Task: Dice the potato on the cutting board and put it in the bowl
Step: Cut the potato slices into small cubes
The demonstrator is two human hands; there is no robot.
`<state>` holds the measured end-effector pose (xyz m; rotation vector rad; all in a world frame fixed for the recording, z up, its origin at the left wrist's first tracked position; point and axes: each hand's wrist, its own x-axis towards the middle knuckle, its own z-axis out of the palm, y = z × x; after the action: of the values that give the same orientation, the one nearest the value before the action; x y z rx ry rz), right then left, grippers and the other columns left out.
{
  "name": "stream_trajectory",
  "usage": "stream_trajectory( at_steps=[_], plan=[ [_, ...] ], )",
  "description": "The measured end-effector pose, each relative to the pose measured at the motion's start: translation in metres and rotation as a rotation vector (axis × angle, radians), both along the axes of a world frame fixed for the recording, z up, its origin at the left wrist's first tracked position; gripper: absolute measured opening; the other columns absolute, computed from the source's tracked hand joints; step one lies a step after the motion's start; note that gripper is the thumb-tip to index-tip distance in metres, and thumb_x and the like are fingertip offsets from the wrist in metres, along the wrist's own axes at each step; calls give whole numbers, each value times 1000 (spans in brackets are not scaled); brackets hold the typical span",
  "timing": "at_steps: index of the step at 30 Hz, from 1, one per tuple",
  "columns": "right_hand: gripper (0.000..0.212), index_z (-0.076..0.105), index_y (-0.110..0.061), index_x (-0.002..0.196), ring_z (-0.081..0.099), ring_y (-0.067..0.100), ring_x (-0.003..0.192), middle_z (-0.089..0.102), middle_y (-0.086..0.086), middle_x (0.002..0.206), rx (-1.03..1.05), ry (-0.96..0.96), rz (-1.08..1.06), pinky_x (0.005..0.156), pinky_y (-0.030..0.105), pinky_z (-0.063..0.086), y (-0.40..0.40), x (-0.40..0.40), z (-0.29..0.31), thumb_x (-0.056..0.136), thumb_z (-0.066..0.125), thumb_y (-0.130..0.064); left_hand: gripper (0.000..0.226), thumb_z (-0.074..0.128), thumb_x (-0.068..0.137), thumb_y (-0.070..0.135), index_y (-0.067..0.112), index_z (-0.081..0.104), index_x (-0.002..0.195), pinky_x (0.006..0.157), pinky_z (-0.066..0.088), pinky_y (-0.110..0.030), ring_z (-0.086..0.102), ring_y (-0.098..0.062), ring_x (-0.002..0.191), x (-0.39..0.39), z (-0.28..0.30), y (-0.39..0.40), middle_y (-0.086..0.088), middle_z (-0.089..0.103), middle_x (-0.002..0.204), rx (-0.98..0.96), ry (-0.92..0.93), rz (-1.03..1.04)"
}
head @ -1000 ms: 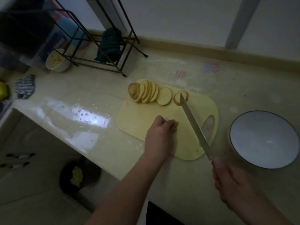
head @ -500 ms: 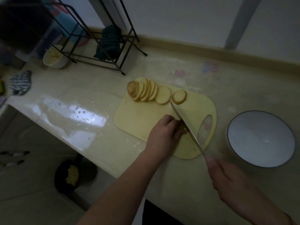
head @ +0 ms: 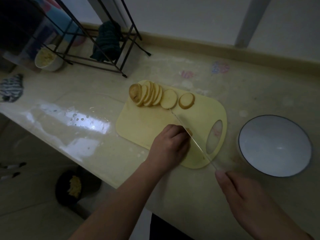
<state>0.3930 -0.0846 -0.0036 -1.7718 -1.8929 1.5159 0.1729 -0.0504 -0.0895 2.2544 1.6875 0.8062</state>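
Yellow plastic cutting board (head: 149,125) lies on the counter with my potato slices (head: 152,96) fanned along its far edge, and the white bowl (head: 275,146) sits apart to its right. My left hand (head: 170,144) curls down over what seems to be a small potato piece (head: 190,131), mostly hidden under my fingers. My right hand (head: 242,193) grips the knife (head: 190,134), its blade just beside my left knuckles.
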Motion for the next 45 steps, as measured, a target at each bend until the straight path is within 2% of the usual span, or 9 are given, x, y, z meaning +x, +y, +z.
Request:
stream_trajectory(
  at_steps=[8, 11, 14, 20, 24, 28, 35, 40, 45],
  plan=[
    [53, 46, -19, 60, 55, 4, 73, 59, -24, 76, -27, -6, -14, 61, 22, 39, -4, 3, 2, 85, 27, -62, 16, 77, 83, 3, 1, 76, 99, 77, 49, -30, 62, -28, 88, 3, -3, 0, -12, 69, 99, 3, -36, 37],
    [76, 50, -19, 64, 55, 1, 78, 58, -26, 85, -18, -18, -23, 64, 19, 41, -6, 5, 3, 73, 13, -84, 17, 78, 82, 3, 1, 76, 99, 77, 50, -31, 62, -27, 89, 2, -4, 1, -12, 69, 100, 12, -46, 34],
    [96, 59, -19, 75, 55, 2, 78, 62, -6, 82, -57, -85, -26, 66, 17, 40, -7, 5, 2, 59, -2, -92, 18, 78, 82, 2, 0, 77, 99, 76, 51, -31, 62, -27, 89, 2, -3, 0, -12, 70, 101, 21, -55, 38],
    [59, 45, -16, 56, 54, 5, 62, 50, 3, 52, -7, -17, -11, 61, 22, 40, 11, -10, -6, 80, 20, -64, 16, 75, 83, 0, -1, 76, 98, 79, 51, -30, 62, -26, 91, 1, -1, 3, -14, 71, 101, 42, -63, 0],
    [71, 46, -15, 55, 53, 9, 59, 53, 0, 54, 45, 18, -30, 53, 25, 35, 14, -7, -14, 84, 19, -74, 15, 67, 90, 8, -1, 76, 97, 79, 51, -31, 63, -28, 90, 0, 0, 3, -14, 70, 100, 30, -44, -8],
    [72, 39, -13, 54, 40, 10, 41, 42, 1, 44, -30, 76, -80, 50, 29, 33, 10, 7, -17, 73, 20, -80, 14, 67, 91, 9, -1, 75, 96, 78, 50, -30, 63, -26, 89, -1, 0, 2, -14, 69, 98, 15, -31, -13],
    [73, 43, -14, 58, 42, 8, 45, 45, -1, 48, -25, 54, -66, 52, 30, 33, 4, 4, -14, 74, 17, -80, 16, 64, 92, 9, -1, 75, 100, 79, 51, -33, 63, -28, 91, -7, 0, -1, -16, 67, 101, 14, -13, -54],
    [77, 47, -9, 59, 50, 13, 50, 54, 9, 59, 4, 31, -47, 56, 36, 42, 4, 2, -9, 73, 18, -79, 10, 71, 87, 2, -3, 74, 95, 77, 52, -37, 64, -31, 89, -5, -1, -1, -16, 68, 99, 16, -17, -42],
    [73, 49, -17, 57, 57, 9, 62, 62, -6, 70, -24, -4, -27, 56, 30, 41, 1, 0, -3, 69, 15, -80, 12, 68, 88, 3, -3, 75, 96, 77, 52, -35, 64, -31, 89, -4, -1, -2, -16, 70, 101, 15, -19, -38]
  ],
)
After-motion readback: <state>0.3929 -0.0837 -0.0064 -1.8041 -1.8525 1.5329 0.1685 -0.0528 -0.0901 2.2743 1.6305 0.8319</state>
